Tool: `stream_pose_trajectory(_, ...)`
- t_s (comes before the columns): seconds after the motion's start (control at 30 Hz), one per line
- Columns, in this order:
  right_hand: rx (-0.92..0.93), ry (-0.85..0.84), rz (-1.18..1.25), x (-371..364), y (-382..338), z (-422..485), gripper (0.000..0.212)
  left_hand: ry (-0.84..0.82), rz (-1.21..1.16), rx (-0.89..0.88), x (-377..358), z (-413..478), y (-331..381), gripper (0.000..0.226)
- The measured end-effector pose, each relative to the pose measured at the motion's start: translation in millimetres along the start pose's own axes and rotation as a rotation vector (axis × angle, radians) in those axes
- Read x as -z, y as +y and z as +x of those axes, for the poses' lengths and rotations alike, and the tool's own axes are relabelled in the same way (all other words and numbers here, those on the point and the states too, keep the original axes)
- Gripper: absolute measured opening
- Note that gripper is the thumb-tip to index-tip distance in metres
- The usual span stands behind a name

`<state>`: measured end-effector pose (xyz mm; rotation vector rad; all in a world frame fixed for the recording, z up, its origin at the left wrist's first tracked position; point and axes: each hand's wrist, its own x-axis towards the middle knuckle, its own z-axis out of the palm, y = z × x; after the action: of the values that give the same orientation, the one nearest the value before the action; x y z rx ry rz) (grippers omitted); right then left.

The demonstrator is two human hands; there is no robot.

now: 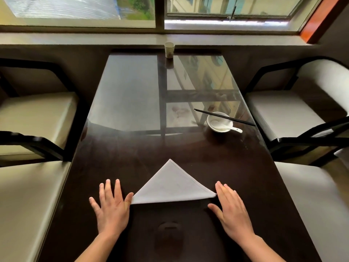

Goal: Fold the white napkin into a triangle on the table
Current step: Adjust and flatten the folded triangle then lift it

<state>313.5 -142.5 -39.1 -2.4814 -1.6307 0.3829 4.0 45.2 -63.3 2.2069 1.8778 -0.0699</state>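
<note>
The white napkin (172,186) lies flat on the dark glossy table (236,167) as a triangle, apex pointing away from me and long folded edge toward me. My left hand (111,207) rests flat on the table at the napkin's left corner, fingers spread, thumb touching the corner. Flat at the right corner lies my right hand (231,210), its fingertips at the cloth's tip. Neither hand holds anything.
A white bowl (220,121) with a white spoon in it and black chopsticks (224,117) across its rim stands at the right middle. A paper cup (169,50) sits at the far edge. Cream-cushioned chairs (294,110) flank both sides of the table.
</note>
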Motion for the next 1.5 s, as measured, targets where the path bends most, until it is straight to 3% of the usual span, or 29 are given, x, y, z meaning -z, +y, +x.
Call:
stream_pose_trajectory(0.1,-0.008,0.148,-0.003,4,-6,13,0.053,0.105,-0.068,-0.073,4,-5,6,0.062)
stream_pose_trajectory(0.2,-0.046,0.074,-0.022,8,-16,26,0.039,0.190,-0.056,-0.121,5,-16,14,0.053)
stream_pose_trajectory(0.27,-0.076,-0.004,-0.048,8,-20,34,0.035,0.152,-0.069,-0.087,9,-20,21,0.038)
stream_pose_trajectory(0.53,-0.246,-0.159,0.086,14,-29,55,0.028,-0.042,-0.073,0.075,24,-6,32,0.042)
stream_pose_trajectory(0.77,-0.359,-0.296,0.133,24,-30,69,0.028,-0.140,-0.039,0.109,33,3,39,0.025)
stream_pose_trajectory(0.93,-0.362,-0.242,0.141,27,-36,66,0.026,-0.153,-0.348,0.153,35,3,37,0.015)
stream_pose_trajectory(1.17,-0.551,-0.264,0.702,26,-26,60,0.013,-0.167,-0.764,0.237,35,4,23,0.007)
stream_pose_trajectory(1.5,-0.493,-0.168,0.724,39,-22,53,0.013,-0.130,-0.990,0.283,37,-3,28,0.016)
